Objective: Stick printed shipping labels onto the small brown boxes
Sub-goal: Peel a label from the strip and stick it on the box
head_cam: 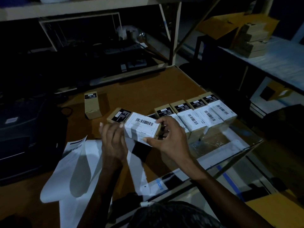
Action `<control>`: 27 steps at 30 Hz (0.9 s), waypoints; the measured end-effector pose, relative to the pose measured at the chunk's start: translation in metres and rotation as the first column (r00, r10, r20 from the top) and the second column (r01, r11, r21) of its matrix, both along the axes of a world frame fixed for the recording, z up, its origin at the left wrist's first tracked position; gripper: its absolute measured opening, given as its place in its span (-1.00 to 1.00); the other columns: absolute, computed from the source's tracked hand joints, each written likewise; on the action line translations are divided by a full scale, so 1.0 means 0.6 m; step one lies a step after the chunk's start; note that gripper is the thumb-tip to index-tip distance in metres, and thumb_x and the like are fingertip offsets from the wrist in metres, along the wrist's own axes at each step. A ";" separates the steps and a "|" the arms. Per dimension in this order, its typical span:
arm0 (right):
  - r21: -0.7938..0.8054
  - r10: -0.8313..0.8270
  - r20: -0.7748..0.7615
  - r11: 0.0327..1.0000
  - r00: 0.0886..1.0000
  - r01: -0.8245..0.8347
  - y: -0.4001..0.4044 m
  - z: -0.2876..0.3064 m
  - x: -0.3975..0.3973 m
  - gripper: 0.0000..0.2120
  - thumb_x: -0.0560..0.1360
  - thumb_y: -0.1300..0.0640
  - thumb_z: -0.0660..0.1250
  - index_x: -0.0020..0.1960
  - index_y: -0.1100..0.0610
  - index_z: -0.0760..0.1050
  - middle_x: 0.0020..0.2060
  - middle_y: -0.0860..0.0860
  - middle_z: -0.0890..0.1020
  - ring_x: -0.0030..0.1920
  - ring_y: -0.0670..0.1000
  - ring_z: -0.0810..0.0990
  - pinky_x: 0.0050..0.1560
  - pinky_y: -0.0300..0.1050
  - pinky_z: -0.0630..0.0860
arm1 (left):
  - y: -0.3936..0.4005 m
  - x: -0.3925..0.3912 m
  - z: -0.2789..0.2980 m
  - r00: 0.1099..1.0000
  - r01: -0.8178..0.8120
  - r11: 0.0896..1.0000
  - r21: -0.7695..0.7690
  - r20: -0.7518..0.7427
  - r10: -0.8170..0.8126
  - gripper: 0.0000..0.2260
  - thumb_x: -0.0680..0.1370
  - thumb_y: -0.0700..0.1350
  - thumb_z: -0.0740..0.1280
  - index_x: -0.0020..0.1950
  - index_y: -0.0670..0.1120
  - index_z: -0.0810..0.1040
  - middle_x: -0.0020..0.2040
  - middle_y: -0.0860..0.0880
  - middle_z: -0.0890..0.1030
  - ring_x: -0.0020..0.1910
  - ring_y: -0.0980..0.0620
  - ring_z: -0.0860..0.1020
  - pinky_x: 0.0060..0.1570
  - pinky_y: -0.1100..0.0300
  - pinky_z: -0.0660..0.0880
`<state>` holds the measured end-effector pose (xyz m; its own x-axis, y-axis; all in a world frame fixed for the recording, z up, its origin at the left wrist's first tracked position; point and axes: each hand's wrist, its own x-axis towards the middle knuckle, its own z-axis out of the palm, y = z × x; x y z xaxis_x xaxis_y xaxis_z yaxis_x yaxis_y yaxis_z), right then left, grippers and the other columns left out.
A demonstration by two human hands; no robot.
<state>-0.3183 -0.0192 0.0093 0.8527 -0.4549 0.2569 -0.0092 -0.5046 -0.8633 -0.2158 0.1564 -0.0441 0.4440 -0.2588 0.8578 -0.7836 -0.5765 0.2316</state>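
I hold a small brown box (pixel 115 116) above the table, lying on its side with a white barcoded shipping label (pixel 141 127) wrapped over its top and near face. My left hand (pixel 112 142) grips its left side. My right hand (pixel 167 137) clasps the right end, thumb pressed on the label's lower edge. To the right, a row of several brown boxes (pixel 195 112) stands side by side, each bearing a white label. One unlabelled brown box (pixel 92 106) stands alone further back on the left.
White backing sheets (pixel 77 168) lie on the brown table (pixel 148 89) under my arms. A dark printer-like machine (pixel 19 139) sits at the left. A glass panel (pixel 222 145) covers the table's right part. More boxes (pixel 251 40) are stacked on a shelf at the right.
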 end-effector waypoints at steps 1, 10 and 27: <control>0.038 -0.016 0.027 0.999 0.999 0.015 -0.003 0.001 -0.003 -0.43 0.24 0.00 0.66 0.13 -0.10 0.43 0.05 -0.21 0.55 0.06 -0.28 0.55 -0.17 -0.12 0.66 | -0.007 0.005 -0.002 1.000 -0.003 1.000 0.022 -0.001 0.003 -0.81 0.64 -0.24 0.15 0.25 -0.17 0.37 0.14 -0.32 0.55 0.25 -0.25 0.44 0.50 -0.21 0.10; -0.121 -0.120 0.018 0.985 0.993 0.121 0.011 -0.058 -0.013 -0.50 0.28 -0.20 0.54 0.10 -0.14 0.38 0.04 -0.10 0.43 0.02 -0.08 0.53 -0.12 -0.04 0.61 | -0.067 -0.042 -0.021 0.746 -0.086 0.911 -0.404 -0.633 -0.210 -0.45 0.60 -0.40 0.17 0.53 -0.02 0.19 0.44 0.00 0.38 0.42 0.03 0.38 0.37 0.28 0.32; -0.588 -0.147 -0.434 0.793 0.889 -0.156 0.040 -0.116 -0.019 -0.45 0.50 -0.31 0.30 0.28 0.04 0.32 0.34 0.11 0.35 0.21 0.18 0.53 -0.06 0.05 0.56 | -0.064 -0.028 -0.078 0.497 -0.099 0.855 -0.509 -0.770 -0.401 -0.38 0.56 -0.28 0.39 0.54 -0.07 0.18 0.48 0.03 0.35 0.42 0.23 0.35 0.19 0.44 0.42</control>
